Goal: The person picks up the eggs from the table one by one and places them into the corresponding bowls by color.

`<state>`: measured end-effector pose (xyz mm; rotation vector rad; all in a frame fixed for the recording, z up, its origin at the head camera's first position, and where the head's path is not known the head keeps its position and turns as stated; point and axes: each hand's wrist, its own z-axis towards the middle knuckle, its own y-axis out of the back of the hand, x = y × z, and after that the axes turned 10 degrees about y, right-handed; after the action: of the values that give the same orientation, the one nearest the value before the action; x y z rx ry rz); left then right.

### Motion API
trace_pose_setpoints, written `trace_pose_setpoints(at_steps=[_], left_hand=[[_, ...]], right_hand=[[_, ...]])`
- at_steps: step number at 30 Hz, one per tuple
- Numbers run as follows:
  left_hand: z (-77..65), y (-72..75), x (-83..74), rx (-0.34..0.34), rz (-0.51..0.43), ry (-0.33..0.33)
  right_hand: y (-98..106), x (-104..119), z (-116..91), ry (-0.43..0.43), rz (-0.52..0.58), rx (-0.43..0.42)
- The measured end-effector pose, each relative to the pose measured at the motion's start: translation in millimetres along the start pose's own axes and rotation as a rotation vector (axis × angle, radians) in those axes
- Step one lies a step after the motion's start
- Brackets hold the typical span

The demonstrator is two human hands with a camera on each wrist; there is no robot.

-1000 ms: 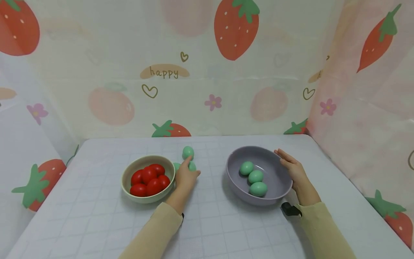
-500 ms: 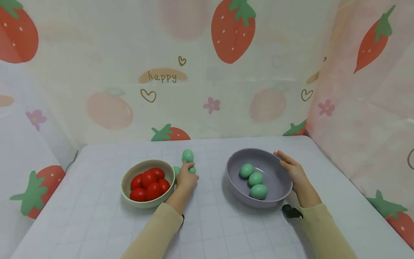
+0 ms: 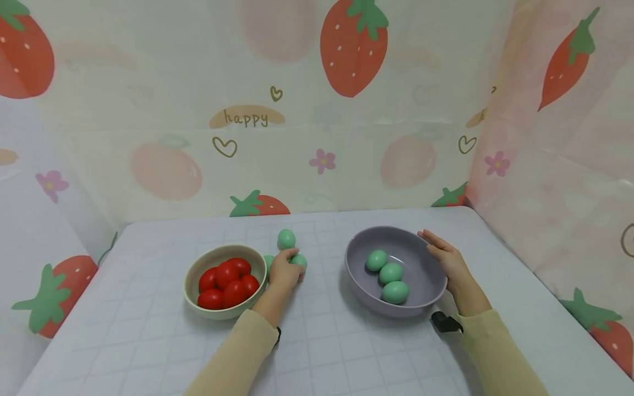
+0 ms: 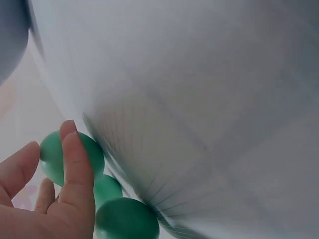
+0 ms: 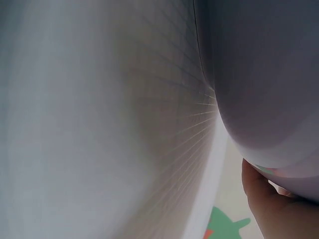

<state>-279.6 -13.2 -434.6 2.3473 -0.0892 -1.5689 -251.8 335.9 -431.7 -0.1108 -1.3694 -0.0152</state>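
My left hand (image 3: 284, 273) pinches a green egg (image 3: 299, 262) on the table; in the left wrist view the thumb and fingers lie around this egg (image 4: 51, 157). Another green egg (image 3: 286, 238) lies just behind that hand. A third green egg (image 3: 268, 260), partly hidden by the hand, is beside the cream bowl (image 3: 194, 302), which holds several red eggs (image 3: 228, 273). My right hand (image 3: 454, 269) rests against the right side of the grey-purple bowl (image 3: 421, 264), its fingers straight along the rim. Three green eggs (image 3: 391, 273) sit in a row inside that bowl.
Both bowls stand on a white checked tablecloth (image 3: 317, 341). Behind it rises a fruit-printed backdrop (image 3: 307, 132), and a pink printed side sheet (image 3: 555, 181) stands at the right. A black strap piece (image 3: 446, 322) sits at the right wrist.
The left fingers have closed around the green egg between the bowls, and more of that egg shows now. The right hand stays at the grey-purple bowl. The head view has shifted slightly.
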Motion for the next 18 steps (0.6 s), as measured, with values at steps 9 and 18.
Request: trace_pose_setpoints(at_steps=[9, 18], left_hand=[[3.6, 0.1, 2.3, 0.024, 0.016, 0.036], [6.0, 2.3, 1.8, 0.101, 0.012, 0.081]], right_hand=[[-5.2, 7.5, 1.7, -0.08, -0.024, -0.029], [-4.3, 6.5, 2.4, -0.079, -0.023, -0.029]])
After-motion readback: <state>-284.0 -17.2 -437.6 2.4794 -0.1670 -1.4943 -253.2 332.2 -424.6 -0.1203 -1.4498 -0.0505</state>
